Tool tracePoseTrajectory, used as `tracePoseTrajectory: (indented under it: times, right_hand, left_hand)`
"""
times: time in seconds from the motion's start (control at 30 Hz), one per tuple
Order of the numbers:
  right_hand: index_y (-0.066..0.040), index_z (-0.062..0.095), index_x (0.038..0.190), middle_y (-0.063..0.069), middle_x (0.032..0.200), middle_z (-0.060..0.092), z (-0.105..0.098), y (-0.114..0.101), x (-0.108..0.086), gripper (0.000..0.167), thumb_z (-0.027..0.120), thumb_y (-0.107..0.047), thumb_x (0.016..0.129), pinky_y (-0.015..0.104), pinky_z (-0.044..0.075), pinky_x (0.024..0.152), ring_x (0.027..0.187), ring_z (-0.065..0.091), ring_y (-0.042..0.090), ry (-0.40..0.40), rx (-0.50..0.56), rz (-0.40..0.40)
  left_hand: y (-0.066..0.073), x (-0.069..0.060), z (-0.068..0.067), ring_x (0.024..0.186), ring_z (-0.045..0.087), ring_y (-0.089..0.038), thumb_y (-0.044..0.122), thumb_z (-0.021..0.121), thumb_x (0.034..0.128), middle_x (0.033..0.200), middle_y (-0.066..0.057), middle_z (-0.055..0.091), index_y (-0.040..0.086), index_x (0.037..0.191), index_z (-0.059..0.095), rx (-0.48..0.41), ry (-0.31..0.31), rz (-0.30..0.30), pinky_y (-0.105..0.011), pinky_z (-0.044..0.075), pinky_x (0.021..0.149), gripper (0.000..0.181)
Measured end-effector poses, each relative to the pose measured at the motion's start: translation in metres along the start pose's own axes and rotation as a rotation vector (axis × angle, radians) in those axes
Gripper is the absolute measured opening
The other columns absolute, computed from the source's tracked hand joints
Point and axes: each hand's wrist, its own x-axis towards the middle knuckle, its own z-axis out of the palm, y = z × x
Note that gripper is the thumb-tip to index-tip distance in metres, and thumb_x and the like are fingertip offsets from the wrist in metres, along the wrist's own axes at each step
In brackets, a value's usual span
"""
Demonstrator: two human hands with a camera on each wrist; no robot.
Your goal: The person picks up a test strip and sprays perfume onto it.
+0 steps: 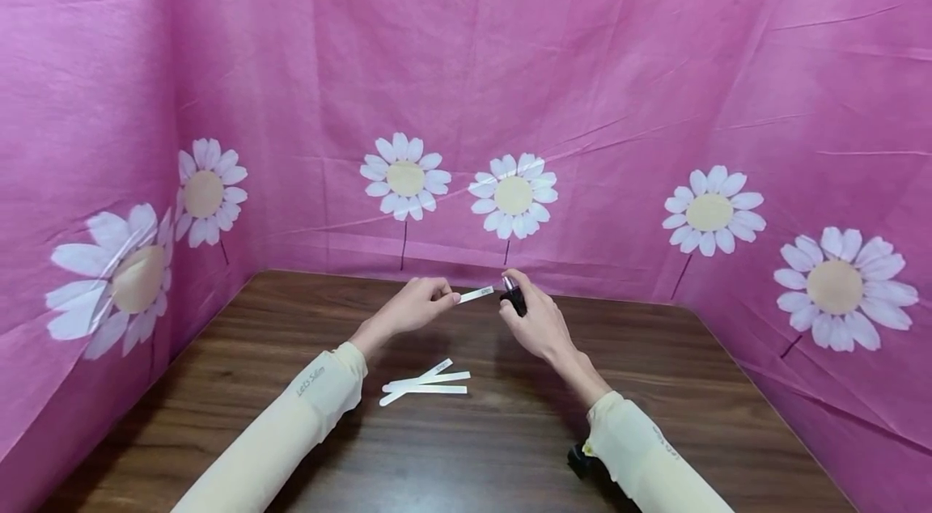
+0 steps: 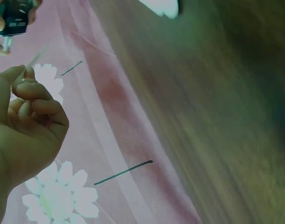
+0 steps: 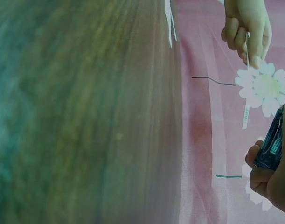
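Note:
Between thumb and fingers, my left hand (image 1: 418, 306) pinches a white paper strip (image 1: 476, 294) with small print near its far end. My right hand (image 1: 540, 322) grips a small dark bottle (image 1: 514, 298) with a silvery top, just right of the strip's tip; the two are apart. The left wrist view shows the dark bottle (image 2: 14, 18) beyond the left hand (image 2: 30, 116). In the right wrist view the strip (image 3: 246, 114) hangs from the left hand (image 3: 248, 28), and the bottle (image 3: 272, 144) is in the right hand (image 3: 273, 182).
Several white strips (image 1: 429, 389) lie crossed on the brown wooden table (image 1: 437, 464), nearer the front. A black object (image 1: 578, 460) sits beside the right sleeve, partly hidden. A pink cloth (image 1: 582, 52) with printed daisies stands around the table's back and sides.

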Motion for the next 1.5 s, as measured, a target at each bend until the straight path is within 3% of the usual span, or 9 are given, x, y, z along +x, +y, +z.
tracePoseTrajectory:
  times: [0.17, 0.33, 0.5, 0.7, 0.9, 1.5]
  right_hand:
    - [-0.039, 0.047, 0.144, 0.004, 0.119, 0.064, -0.003, 0.004, 0.000, 0.054, 0.061, -0.036, 0.092, 0.050, 0.050, 0.076, 0.098, 0.061, 0.027, -0.009, 0.016, -0.006]
    - [-0.039, 0.046, 0.145, 0.002, 0.114, 0.063, -0.008, 0.009, -0.001, 0.055, 0.060, -0.034, 0.092, 0.047, 0.049, 0.071, 0.092, 0.059, 0.025, 0.007, 0.037, -0.010]
    - [-0.043, 0.045, 0.145, 0.002, 0.112, 0.063, -0.011, 0.012, -0.005, 0.055, 0.061, -0.035, 0.092, 0.045, 0.049, 0.068, 0.086, 0.059, 0.024, -0.001, 0.045, 0.004]
    - [-0.034, 0.048, 0.146, 0.004, 0.117, 0.064, -0.014, 0.015, -0.003, 0.056, 0.062, -0.035, 0.091, 0.049, 0.050, 0.072, 0.091, 0.060, 0.026, 0.009, 0.025, -0.005]
    - [-0.035, 0.048, 0.146, 0.004, 0.120, 0.064, -0.015, 0.014, -0.002, 0.055, 0.062, -0.035, 0.092, 0.051, 0.051, 0.075, 0.096, 0.062, 0.026, 0.000, 0.020, -0.012]
    - [-0.040, 0.047, 0.145, 0.005, 0.130, 0.063, -0.017, 0.012, -0.001, 0.053, 0.060, -0.038, 0.094, 0.054, 0.050, 0.081, 0.109, 0.061, 0.030, -0.015, 0.001, -0.008]
  left_hand:
    - [-0.010, 0.011, 0.008, 0.060, 0.045, -0.008, 0.028, 0.064, 0.1021, 0.070, 0.006, 0.056, 0.013, 0.088, 0.067, 0.028, -0.041, 0.009, -0.031, 0.043, 0.061, 0.021]
    - [-0.023, 0.026, 0.021, 0.069, 0.049, -0.011, 0.029, 0.062, 0.1025, 0.073, 0.005, 0.056, 0.013, 0.088, 0.066, 0.111, -0.104, 0.026, -0.035, 0.044, 0.074, 0.022]
    - [-0.035, 0.037, 0.032, 0.076, 0.051, -0.014, 0.029, 0.062, 0.1026, 0.075, 0.005, 0.057, 0.014, 0.087, 0.067, 0.160, -0.143, -0.008, -0.035, 0.045, 0.077, 0.022]
    - [-0.048, 0.046, 0.040, 0.077, 0.052, -0.015, 0.030, 0.063, 0.1021, 0.075, 0.005, 0.058, 0.016, 0.086, 0.067, 0.206, -0.152, -0.057, -0.036, 0.045, 0.077, 0.022]
    - [-0.059, 0.054, 0.041, 0.072, 0.051, -0.014, 0.031, 0.063, 0.1024, 0.072, 0.004, 0.055, 0.014, 0.084, 0.068, 0.252, -0.181, -0.120, -0.034, 0.045, 0.072, 0.025]
    - [-0.063, 0.061, 0.040, 0.081, 0.057, -0.016, 0.029, 0.068, 0.0995, 0.080, 0.005, 0.062, 0.015, 0.088, 0.070, 0.331, -0.189, -0.169, -0.039, 0.048, 0.079, 0.018]
